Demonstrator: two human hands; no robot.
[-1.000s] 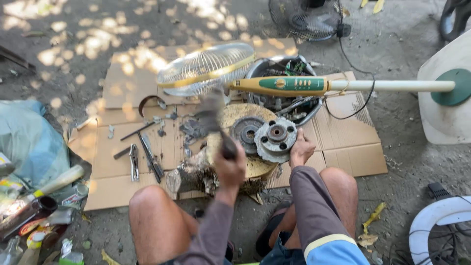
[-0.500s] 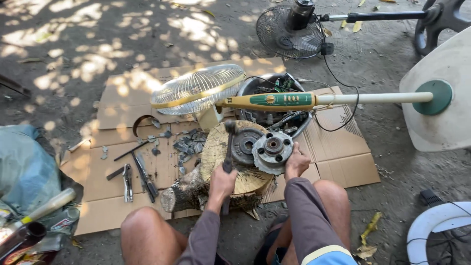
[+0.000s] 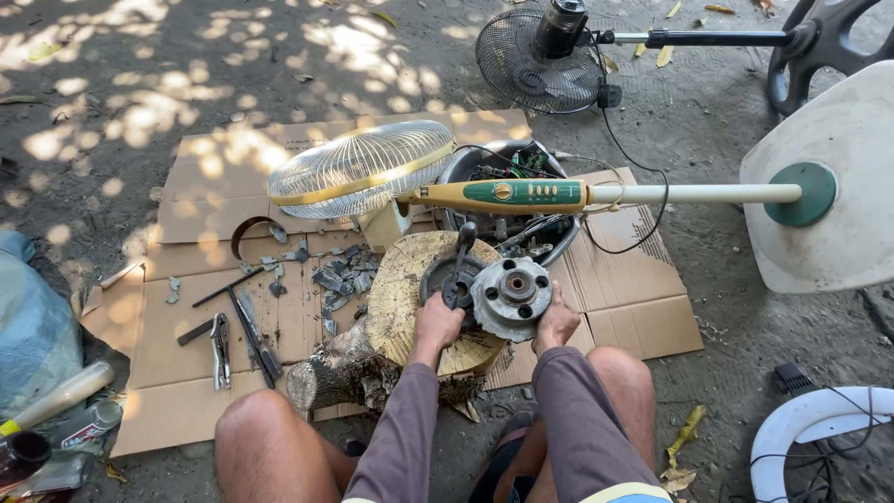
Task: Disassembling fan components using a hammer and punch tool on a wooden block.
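While dappled light falls on the dirt ground [image 3: 140, 102], flattened brown cardboard [image 3: 186, 307] spreads over it, creased and matte, under everything being worked on. Across its far side lies a pedestal fan [image 3: 521, 194] on its side, its long axis running left to right: the round wire cage of pale, thin ribs points left, the cream pole runs right to a broad white base with a green disc. Nearer sits a log round [image 3: 400, 298], rough-barked with a pale, ringed cut face turned up. On that face rests the fan motor [image 3: 510, 296], a dull grey cast-metal disc with bolt holes, its hub and short shaft facing up toward the camera. The right hand [image 3: 557, 326] presses against its near right edge, fingers curled together round the rim. The left hand [image 3: 438, 324] is clamped in a fist on a dark hammer [image 3: 458, 270], whose handle points up and away, the head just beside the motor's left side. Left of the log lie slim dark hand tools [image 3: 233, 331] and small grey broken shards [image 3: 331, 279]
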